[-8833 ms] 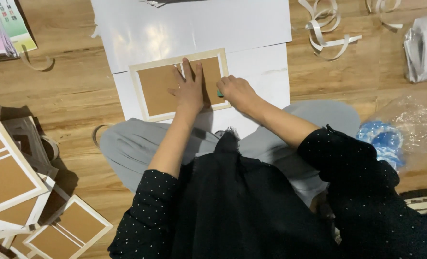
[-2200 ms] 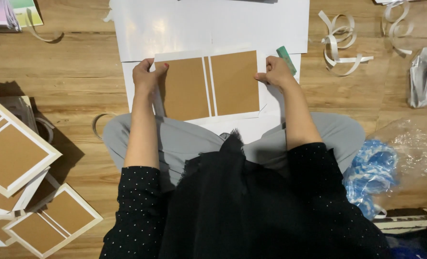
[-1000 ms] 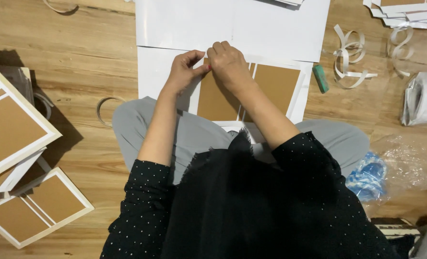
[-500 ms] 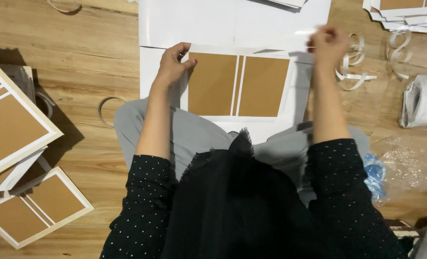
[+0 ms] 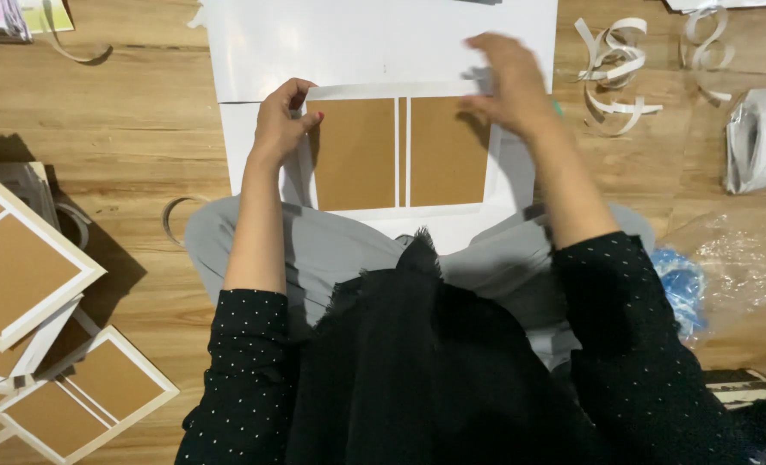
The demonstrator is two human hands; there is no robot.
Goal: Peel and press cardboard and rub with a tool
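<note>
Basically: two brown card panels (image 5: 398, 152) on white backing sheet (image 5: 254, 146), at the near edge of the big white paper (image 5: 374, 43) on the wood floor (image 5: 125, 120).

The piece looked light, thin, stiffish card, prone to creasing, so I'd judge the edges and corners the right place to grip. My left hand (image 5: 278, 127) pinched its top-left corner, fingers curled narrow on the white border. My right hand (image 5: 505, 79) was at the top-right corner, blurred; fingers half-closed, seemingly on a white strip (image 5: 383, 89) along the top edge — couldn't tell the grip for sure.
</note>
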